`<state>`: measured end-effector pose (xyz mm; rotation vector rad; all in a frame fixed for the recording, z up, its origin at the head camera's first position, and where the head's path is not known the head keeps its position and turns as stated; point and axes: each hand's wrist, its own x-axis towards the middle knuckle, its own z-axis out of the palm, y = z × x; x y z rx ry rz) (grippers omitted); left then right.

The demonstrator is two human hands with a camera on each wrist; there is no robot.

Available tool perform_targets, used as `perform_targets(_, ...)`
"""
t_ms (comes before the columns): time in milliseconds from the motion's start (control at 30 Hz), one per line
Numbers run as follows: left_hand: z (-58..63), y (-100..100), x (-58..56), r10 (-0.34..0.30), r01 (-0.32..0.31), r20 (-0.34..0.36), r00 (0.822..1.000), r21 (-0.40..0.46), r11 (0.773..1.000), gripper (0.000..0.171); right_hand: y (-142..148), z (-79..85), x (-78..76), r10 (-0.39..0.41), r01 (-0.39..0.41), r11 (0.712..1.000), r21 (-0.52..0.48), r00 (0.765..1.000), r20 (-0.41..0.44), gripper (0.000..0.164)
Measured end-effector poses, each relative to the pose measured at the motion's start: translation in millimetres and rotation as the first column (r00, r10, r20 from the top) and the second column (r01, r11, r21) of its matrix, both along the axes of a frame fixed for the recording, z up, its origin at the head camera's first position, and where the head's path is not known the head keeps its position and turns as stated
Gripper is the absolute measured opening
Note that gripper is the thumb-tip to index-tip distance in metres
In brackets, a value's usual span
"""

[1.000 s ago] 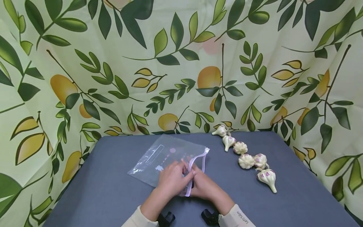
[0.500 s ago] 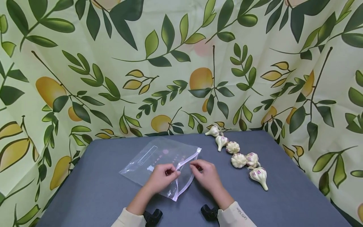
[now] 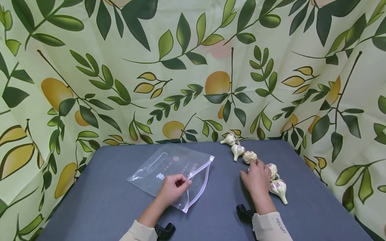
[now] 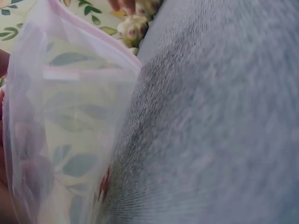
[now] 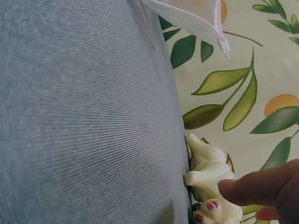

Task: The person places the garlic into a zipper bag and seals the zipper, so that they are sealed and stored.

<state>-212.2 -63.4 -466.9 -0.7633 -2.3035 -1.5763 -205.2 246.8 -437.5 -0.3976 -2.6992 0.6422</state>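
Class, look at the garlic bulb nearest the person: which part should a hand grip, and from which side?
Probably the stem of that garlic bulb, pinched from the near side, slightly from above. The bulb lies on its side; its stem tapers to a narrow end that points nearward and slightly right, away from the neighbouring bulb beyond its rounded end.

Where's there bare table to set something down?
The table is bare between the plastic bag and the right hand, and left of the bag. It's crowded at right, where garlic bulbs sit beside and beyond that hand.
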Motion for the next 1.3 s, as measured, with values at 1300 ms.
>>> perform_targets(1300,-1.8,0.8,2.2,0.007,-0.010,0.079,0.997,0.039,0.999,0.016,-11.5,-15.2,-9.8,0.234,-0.215,0.751,-0.624,0.971,-0.053,0.054)
